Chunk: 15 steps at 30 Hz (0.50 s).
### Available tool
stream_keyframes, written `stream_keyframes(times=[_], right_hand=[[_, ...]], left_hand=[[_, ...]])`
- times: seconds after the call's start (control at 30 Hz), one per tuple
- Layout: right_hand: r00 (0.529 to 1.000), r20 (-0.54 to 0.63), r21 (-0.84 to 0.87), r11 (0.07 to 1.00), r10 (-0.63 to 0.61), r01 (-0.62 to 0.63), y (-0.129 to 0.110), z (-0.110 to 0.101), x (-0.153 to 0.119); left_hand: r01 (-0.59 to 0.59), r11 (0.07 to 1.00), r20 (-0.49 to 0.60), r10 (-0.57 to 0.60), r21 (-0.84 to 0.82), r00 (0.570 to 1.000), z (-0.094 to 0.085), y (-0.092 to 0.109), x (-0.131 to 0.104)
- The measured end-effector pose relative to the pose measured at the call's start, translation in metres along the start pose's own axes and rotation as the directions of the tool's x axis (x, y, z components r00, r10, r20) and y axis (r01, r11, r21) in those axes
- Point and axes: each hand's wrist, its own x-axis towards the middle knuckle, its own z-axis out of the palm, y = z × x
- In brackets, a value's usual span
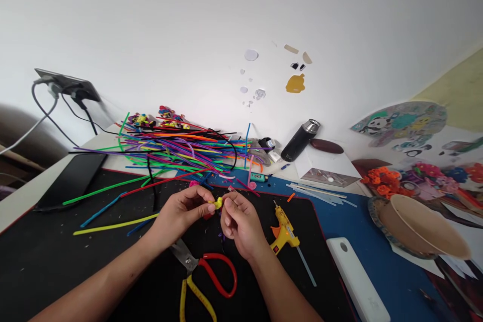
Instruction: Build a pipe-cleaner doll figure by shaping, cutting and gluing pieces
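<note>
Between my two hands is a small curled piece of yellow pipe cleaner [218, 203]. My left hand [188, 211] pinches it with thumb and fingertips from the left. My right hand [241, 224] is closed at its right side, fingertips meeting the piece; what else they grip is too small to make out. Scissors [192, 263] with one red and one yellow handle lie below the hands, blades partly under my left wrist. A yellow hot glue gun [284, 231] with a glue stick rests right of my right hand. Small purple and red bits sit behind the fingers.
A heap of coloured pipe cleaners [181, 146] spreads along the back of the black mat [101, 271]. A black flask [301, 141], a green lighter [258, 177] and glue sticks [320, 192] lie behind. At right are a white bar-shaped object [356, 279] and a bowl [426, 226].
</note>
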Motion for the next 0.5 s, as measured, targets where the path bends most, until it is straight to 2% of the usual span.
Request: stream_keyframes(times=[0.2,0.5], right_hand=[[0.999,-0.008,-0.132,0.990,-0.043,0.041,0.0038,0.0004,0.0000],[0.995,0.034,-0.254,0.962,-0.097,0.103,0.0041,0.0002,-0.0003]], left_hand=[[-0.068,0.983,-0.015,0.071,0.172,0.997,-0.0021,0.0000,-0.0015],[-0.155,0.929,0.045,0.149,0.337,0.988,-0.0033,0.0083,0.0001]])
